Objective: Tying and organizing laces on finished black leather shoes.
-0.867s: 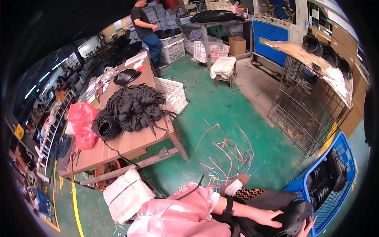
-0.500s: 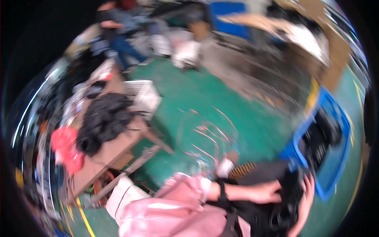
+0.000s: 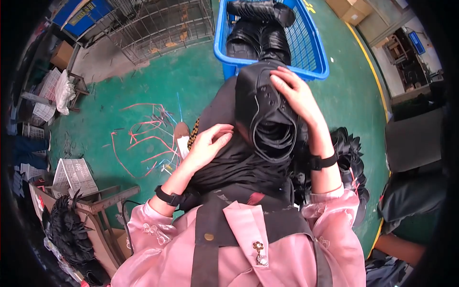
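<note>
Head view, looking down over the lap. A curved stack of black shoe uppers (image 3: pixel 247 98), nested one inside another, is lying on the person's dark-clad lap, its open end, with several layered rims, facing the wearer. The right hand (image 3: pixel 300 99) is resting on the upper right side of the stack, its fingers extended and spreading over the surface rather than closing round it. The left hand (image 3: pixel 206 149) is sitting just beside the stack's left edge, its fingers loosely curling and gripping nothing; whether their tips are touching the uppers cannot be told from this angle. Each wrist is bearing a black band (image 3: pixel 323 162).

Beyond the knees, a blue basket (image 3: pixel 319 64) is standing on the green floor (image 3: pixel 107 112) and holding further black uppers (image 3: pixel 258 36); the far end of the stack is overlapping its near rim in the view. To the right of the lap, a second pile of black uppers (image 3: pixel 345 155) is lying close by. To the left, pink and blue strips (image 3: pixel 143 138) are straggling over the floor near a brown shoe (image 3: pixel 182 130). At lower left, a wooden desk (image 3: pixel 103 239) is carrying a heap of black straps (image 3: pixel 67 229), and a white crate (image 3: pixel 74 177) is standing near it. A wire cage (image 3: pixel 153 33) is occupying the upper left.
</note>
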`<move>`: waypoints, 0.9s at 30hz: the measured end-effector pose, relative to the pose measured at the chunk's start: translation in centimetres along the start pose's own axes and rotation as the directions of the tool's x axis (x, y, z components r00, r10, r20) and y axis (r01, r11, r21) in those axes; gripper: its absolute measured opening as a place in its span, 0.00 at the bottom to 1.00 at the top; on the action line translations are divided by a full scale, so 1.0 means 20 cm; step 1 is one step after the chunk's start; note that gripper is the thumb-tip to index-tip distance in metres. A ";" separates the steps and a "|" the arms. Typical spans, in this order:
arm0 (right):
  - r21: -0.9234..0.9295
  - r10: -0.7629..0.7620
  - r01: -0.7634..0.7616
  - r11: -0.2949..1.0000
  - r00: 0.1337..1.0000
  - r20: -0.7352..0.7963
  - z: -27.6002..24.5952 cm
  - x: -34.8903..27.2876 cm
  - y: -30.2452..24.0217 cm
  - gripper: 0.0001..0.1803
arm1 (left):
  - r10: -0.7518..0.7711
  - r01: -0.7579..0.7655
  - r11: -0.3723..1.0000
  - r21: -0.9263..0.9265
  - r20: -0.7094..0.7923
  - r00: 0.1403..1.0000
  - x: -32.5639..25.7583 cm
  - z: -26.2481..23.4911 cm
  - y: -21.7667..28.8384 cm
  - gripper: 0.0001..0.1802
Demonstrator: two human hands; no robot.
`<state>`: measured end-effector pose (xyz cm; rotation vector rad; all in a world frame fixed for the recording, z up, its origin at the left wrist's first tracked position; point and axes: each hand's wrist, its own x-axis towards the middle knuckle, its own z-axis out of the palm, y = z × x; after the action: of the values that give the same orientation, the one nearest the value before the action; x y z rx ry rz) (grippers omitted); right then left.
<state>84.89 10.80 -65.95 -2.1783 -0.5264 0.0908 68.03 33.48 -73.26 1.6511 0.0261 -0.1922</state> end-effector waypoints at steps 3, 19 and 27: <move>0.117 0.013 -0.012 0.993 1.000 -0.008 -0.04 -0.02 0.04 0.26 | -0.037 0.033 0.997 0.065 0.061 0.997 -0.07 -0.02 0.07 0.11; 0.272 -0.129 0.149 0.951 0.987 -0.091 -0.08 -0.23 -0.04 0.20 | 0.168 -0.273 0.803 0.529 0.238 0.957 -0.05 0.18 0.05 0.13; 0.135 -0.262 0.273 0.953 0.961 -0.089 0.01 -0.26 0.04 0.24 | 0.156 -0.266 0.820 0.508 0.248 0.956 -0.04 0.20 0.02 0.06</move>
<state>80.27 8.50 -67.32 -1.9417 -0.7462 -0.0920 66.91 29.55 -73.15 2.1732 -0.3977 -0.2012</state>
